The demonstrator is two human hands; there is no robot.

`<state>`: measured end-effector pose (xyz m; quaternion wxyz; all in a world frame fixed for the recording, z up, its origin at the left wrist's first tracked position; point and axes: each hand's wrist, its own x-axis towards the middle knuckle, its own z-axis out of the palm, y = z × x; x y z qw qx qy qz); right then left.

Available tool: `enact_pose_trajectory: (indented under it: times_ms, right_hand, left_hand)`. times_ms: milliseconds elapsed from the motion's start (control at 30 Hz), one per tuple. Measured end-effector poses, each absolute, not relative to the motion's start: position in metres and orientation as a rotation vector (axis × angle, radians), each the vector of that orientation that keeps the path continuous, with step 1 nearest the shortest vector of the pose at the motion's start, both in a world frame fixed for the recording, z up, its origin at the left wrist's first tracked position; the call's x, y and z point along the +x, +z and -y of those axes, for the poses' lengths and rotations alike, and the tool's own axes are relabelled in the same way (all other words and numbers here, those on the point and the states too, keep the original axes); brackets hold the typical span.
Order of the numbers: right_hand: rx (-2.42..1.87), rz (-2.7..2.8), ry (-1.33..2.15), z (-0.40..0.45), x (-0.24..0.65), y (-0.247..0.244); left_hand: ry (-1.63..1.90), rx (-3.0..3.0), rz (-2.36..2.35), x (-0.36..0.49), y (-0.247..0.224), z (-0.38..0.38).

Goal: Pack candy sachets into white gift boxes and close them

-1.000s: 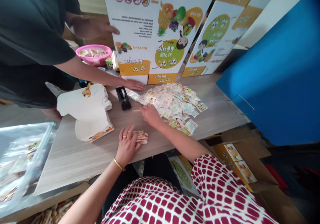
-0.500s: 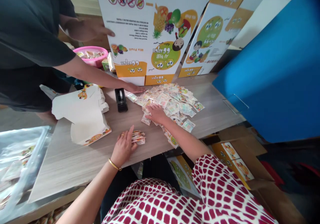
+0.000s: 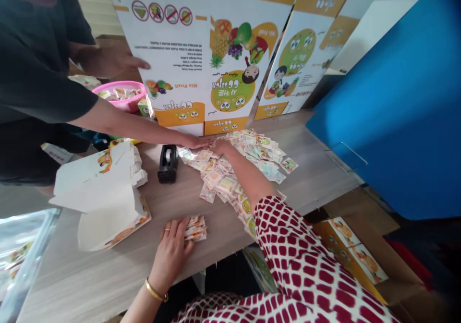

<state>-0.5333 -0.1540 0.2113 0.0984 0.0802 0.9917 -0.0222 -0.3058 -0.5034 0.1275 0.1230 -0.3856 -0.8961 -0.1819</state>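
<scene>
My left hand rests near the front edge of the table, its fingers and thumb closed around one end of a small stack of candy sachets. My right hand reaches to the far side of a loose pile of candy sachets. Its fingers are mostly hidden, so what they hold does not show. Right beside it, a co-worker's hand lies flat at the pile's back left edge.
A black tape dispenser and an unfolded white carton lie to the left. Printed cardboard boxes wall off the back, near a pink basin of packets. A blue panel stands at right; an opened brown box sits below.
My right hand has moved from the middle of the pile to its far edge, next to the co-worker's hand. My left hand stays at the stack, its fingers now more curled. The view has shifted.
</scene>
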Motion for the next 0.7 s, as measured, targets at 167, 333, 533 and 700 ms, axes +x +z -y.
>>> enact_pose_trajectory:
  times_ms: [167, 333, 533, 700]
  right_hand:
    - [0.328, -2.808, -0.029, 0.118, -0.528, 0.184]
    - [0.398, -2.775, 0.014, 0.093, -0.528, 0.186]
    - [0.532, -2.925, -0.023, 0.047, -0.557, 0.191]
    - [0.597, -2.871, -0.125, -0.004, -0.541, 0.18]
  left_hand:
    - [-0.567, -1.134, 2.64, -0.306, 0.123, 0.505]
    - [-0.592, -1.137, 2.657, -0.306, 0.118, 0.506]
    - [-0.584, -1.143, 2.619, -0.31, 0.117, 0.507]
    - [-0.535, -1.149, 2.575, -0.313, 0.117, 0.506]
